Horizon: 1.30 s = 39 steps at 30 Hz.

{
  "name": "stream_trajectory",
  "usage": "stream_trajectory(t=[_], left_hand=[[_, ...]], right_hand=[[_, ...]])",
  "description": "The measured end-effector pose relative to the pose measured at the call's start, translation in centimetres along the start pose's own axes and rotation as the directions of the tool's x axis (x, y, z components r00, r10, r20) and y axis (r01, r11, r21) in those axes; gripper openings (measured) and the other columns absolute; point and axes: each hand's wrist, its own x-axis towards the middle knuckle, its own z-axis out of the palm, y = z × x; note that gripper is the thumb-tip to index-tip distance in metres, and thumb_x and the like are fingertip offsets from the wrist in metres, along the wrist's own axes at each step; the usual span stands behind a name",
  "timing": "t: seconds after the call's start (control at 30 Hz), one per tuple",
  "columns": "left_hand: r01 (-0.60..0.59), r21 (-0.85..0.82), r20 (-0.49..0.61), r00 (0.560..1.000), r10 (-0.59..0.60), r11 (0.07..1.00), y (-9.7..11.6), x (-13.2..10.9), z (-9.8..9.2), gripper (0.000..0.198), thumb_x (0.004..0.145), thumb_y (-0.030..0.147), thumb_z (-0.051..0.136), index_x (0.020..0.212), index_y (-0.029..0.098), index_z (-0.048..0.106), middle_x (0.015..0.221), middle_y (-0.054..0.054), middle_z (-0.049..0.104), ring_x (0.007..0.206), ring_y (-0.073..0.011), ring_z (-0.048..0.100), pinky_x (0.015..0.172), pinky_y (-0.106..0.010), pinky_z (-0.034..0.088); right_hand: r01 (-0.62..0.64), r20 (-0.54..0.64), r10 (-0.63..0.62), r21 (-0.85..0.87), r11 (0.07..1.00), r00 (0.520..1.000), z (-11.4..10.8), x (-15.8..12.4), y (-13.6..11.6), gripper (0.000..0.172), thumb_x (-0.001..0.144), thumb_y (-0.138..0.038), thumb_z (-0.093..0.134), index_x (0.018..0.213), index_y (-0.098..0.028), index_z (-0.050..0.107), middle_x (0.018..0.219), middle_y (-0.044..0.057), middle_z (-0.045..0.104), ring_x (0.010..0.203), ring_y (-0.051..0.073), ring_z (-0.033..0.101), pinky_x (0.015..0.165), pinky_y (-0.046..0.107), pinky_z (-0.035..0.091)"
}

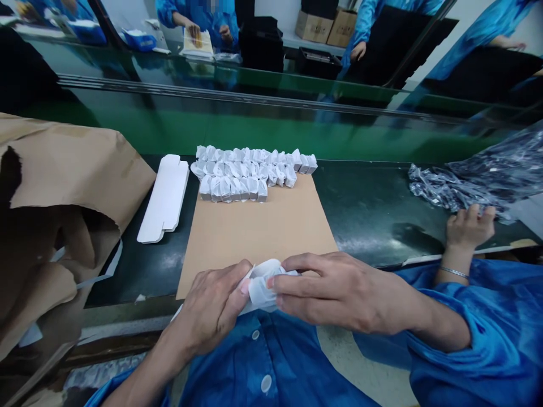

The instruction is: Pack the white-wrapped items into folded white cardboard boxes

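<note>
Close to my body, over the near edge of a brown cardboard sheet, both hands grip a small piece of crumpled white paper. My left hand clasps it from the left with thumb and fingers. From the right, the fingers of my right hand press on the paper's top and side. Whether something is wrapped inside is hidden. On the far part of the sheet sit several small paper-wrapped pieces, packed side by side in rows.
A stack of flat white cartons lies left of the sheet, beside a large torn brown paper bag. At right, a co-worker's hand rests near clear plastic bags. A green-edged conveyor runs behind; people in blue stand beyond it.
</note>
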Motion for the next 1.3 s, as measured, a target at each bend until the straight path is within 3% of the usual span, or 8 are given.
stream_trajectory(t=[0.17,0.43,0.63,0.9,0.97,1.07,1.2,1.3], left_hand=[[-0.018,0.017,0.019,1.000,0.018,1.000,0.3,0.1,-0.2,0.033,0.099,0.040,0.027,0.084,0.023,0.050,0.073,0.000,0.060,0.063,-0.0155,0.054,0.061,-0.029,0.035],[0.081,-0.051,-0.081,0.993,-0.085,0.995,0.0,-0.1,-0.9,0.039,0.098,0.049,0.024,0.087,0.023,0.050,0.069,0.001,0.057,0.059,-0.0164,0.053,0.057,-0.029,0.036],[0.195,-0.069,-0.194,0.960,-0.205,0.978,-0.6,0.0,-0.4,0.054,0.095,0.065,0.019,0.100,0.023,0.052,0.078,-0.001,0.062,0.066,-0.0197,0.057,0.059,-0.030,0.038],[0.139,-0.087,-0.293,0.943,-0.158,0.987,0.3,0.6,-0.3,0.059,0.094,0.068,0.017,0.102,0.023,0.054,0.088,-0.004,0.063,0.074,-0.0198,0.060,0.064,-0.031,0.041],[0.122,-0.111,-0.333,0.930,-0.153,0.986,0.5,0.8,-0.1,0.059,0.094,0.068,0.018,0.105,0.022,0.053,0.093,-0.005,0.064,0.079,-0.0207,0.061,0.068,-0.032,0.043],[0.102,-0.317,-0.437,0.867,-0.240,0.943,2.2,1.4,0.6,0.061,0.094,0.068,0.017,0.110,0.021,0.051,0.094,-0.007,0.065,0.078,-0.0202,0.061,0.068,-0.032,0.046],[-0.143,-0.511,-0.460,0.878,-0.129,0.848,5.4,4.2,1.0,0.062,0.095,0.066,0.018,0.129,0.021,0.042,0.113,-0.010,0.065,0.086,-0.0193,0.064,0.073,-0.032,0.052],[-0.141,-0.251,-0.478,0.879,0.004,0.958,3.4,6.5,-1.4,0.071,0.092,0.065,0.036,0.148,0.024,0.022,0.147,-0.013,0.045,0.124,-0.0258,0.054,0.100,-0.037,0.047]], right_hand=[[-0.042,0.125,0.034,0.061,0.997,0.992,-0.6,1.4,0.3,0.035,0.099,-0.011,0.035,0.126,-0.015,0.057,0.135,0.009,0.058,0.106,0.019,0.058,0.081,0.031,0.056],[-0.131,-0.414,0.130,0.027,0.991,0.901,4.6,1.6,-1.2,0.031,0.095,-0.011,0.048,0.125,-0.007,0.055,0.117,0.016,0.068,0.113,0.021,0.063,0.094,0.032,0.055],[-0.241,-0.109,0.267,0.204,0.949,0.958,5.0,1.8,-1.5,0.046,0.095,-0.012,0.044,0.142,-0.011,0.043,0.141,0.013,0.055,0.135,0.020,0.046,0.111,0.038,0.043],[-0.398,-0.233,0.491,0.353,0.847,0.839,5.3,2.6,-1.8,0.033,0.093,-0.025,0.058,0.126,-0.023,0.060,0.154,0.012,0.036,0.142,0.029,0.031,0.113,0.052,0.037],[-0.381,-0.351,0.549,0.444,0.811,0.759,6.1,2.1,-2.2,0.038,0.092,-0.024,0.060,0.130,-0.028,0.058,0.155,0.009,0.033,0.142,0.028,0.033,0.113,0.052,0.036],[-0.297,-0.501,0.722,0.681,0.669,0.477,8.7,2.1,-3.5,0.063,0.091,-0.033,0.063,0.148,-0.029,0.035,0.151,0.012,0.040,0.136,0.027,0.045,0.109,0.048,0.043],[-0.165,-0.315,0.850,0.895,0.414,0.423,11.1,2.0,-3.7,0.071,0.088,-0.047,0.065,0.148,-0.024,0.036,0.129,0.012,0.063,0.107,0.024,0.067,0.086,0.034,0.058],[-0.326,-0.329,0.920,0.863,0.385,0.215,9.9,-2.0,0.1,0.063,0.091,-0.043,0.062,0.147,-0.024,0.041,0.129,0.012,0.064,0.106,0.026,0.067,0.082,0.033,0.057]])
